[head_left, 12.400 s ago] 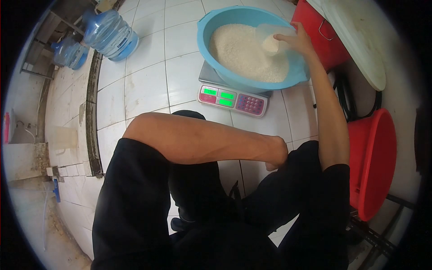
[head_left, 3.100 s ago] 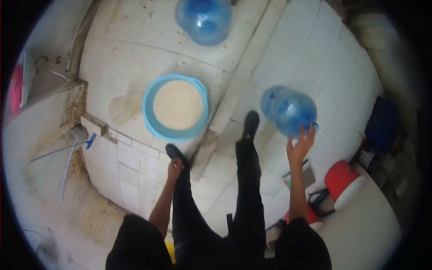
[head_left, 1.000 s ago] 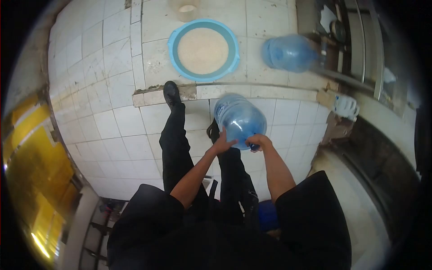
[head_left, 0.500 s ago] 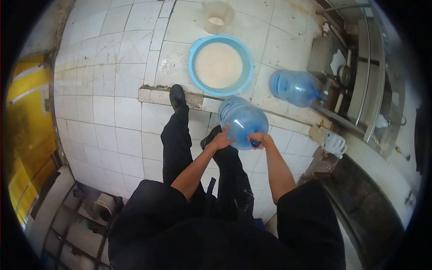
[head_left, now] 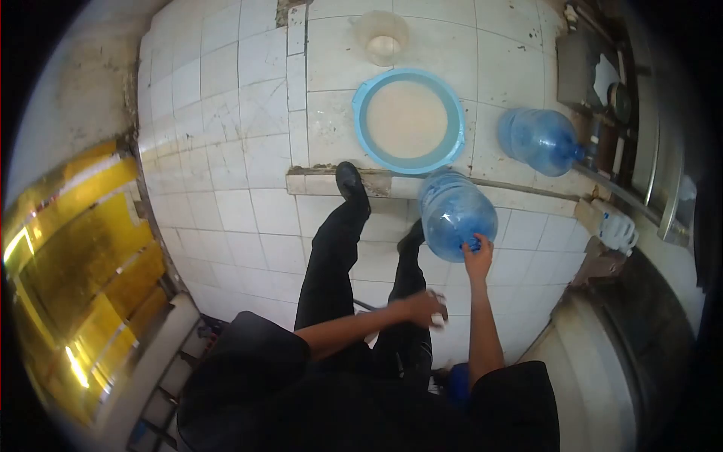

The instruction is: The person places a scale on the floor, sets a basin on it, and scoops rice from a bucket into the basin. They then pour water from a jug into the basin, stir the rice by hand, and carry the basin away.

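Observation:
A large blue water jug (head_left: 458,215) stands tilted at the ledge, beside the basin, with its neck toward me. My right hand (head_left: 478,258) is closed around the jug's neck. My left hand (head_left: 426,309) hangs in front of my leg, away from the jug. Its fingers look curled and are smeared by motion, with a pale patch among them that I cannot make out. Just beyond the jug sits a light blue basin (head_left: 360,128) with cloudy, pale contents.
A second blue water jug (head_left: 538,141) lies on its side at the right. Behind the basin is a translucent pitcher (head_left: 382,38). A clear plastic jug (head_left: 616,230) stands by the ledge's right end. The raised tiled ledge (head_left: 324,183) runs across, near my foot.
My left hand has come off the jug and moved back toward my body. My right hand stays on the neck. The whole view has shifted, so things appear farther right.

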{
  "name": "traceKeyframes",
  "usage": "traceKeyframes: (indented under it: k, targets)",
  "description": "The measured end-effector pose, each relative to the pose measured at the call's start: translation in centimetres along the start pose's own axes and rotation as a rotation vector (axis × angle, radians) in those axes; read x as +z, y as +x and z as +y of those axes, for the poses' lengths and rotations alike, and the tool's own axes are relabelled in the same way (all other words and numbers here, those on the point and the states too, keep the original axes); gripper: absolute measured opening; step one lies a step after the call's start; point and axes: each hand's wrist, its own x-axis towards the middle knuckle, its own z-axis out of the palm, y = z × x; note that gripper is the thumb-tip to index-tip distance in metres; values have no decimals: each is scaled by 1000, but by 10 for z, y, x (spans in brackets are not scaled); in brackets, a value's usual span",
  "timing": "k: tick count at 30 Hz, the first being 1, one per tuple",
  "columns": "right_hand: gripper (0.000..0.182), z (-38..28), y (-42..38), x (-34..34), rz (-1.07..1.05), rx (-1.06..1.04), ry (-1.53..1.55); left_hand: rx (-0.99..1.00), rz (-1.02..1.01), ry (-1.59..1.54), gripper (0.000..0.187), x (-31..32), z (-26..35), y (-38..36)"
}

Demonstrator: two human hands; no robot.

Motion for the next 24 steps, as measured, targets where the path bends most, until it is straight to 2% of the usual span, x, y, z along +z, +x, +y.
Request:
traceKeyframes:
  k: [1, 2, 3, 5, 9, 11, 12, 14, 15, 16, 17, 18, 19, 21, 23, 24]
  targets:
    - [46, -7, 0, 2, 6, 26, 18, 58, -216, -105, 32, 22, 6, -5]
    - [44, -20, 0, -3, 23, 66, -13, 58, -482, -48, 37, 20, 29, -9]
    - [43, -26, 0, -4, 39, 101, -47, 8, -857, -6, 45, 16, 49, -6]
    - [42, -24, -5, 1, 56, 110, -55, -136, -1111, 201, 52, 74, 28, -24]
    - [41, -31, -3, -1, 98, 136, -34, -126, -1177, 189, 56, 6, 24, -55]
    - [40, -30, -5, -1, 125, 146, -27, -195, -1093, 1, 54, -9, 2, -73]
    - [39, -32, -5, -1, 131, 137, -35, -201, -1112, 15, 54, -30, 6, -78]
    - [38, -31, -12, 2, 137, 168, -22, -229, -854, -294, 51, -79, 37, -94]
    - [38, -30, -11, 4, 181, 131, -26, -246, -881, -294, 51, -83, 43, -103]
    - [37, -31, -11, 5, 225, 97, -29, -171, -859, -258, 50, -86, 47, -113]
    - [37, -33, -14, 6, 228, 130, -8, -96, -841, -222, 49, -89, 53, -122]
    - [36, -39, -13, 3, 223, 137, -9, -31, -836, -164, 40, -94, 64, -123]
    - [36, -41, -10, 2, 223, 142, -12, -40, -874, -154, 40, -92, 63, -125]
    - [35, -38, -8, 6, 273, 140, 12, 38, -758, -170, 29, -84, 65, -132]
    - [35, -36, -9, 11, 310, 143, 30, -4, -850, -140, 21, -85, 69, -127]
    - [34, -35, -7, 12, 305, 150, 45, -123, -792, -123, 22, -81, 68, -127]
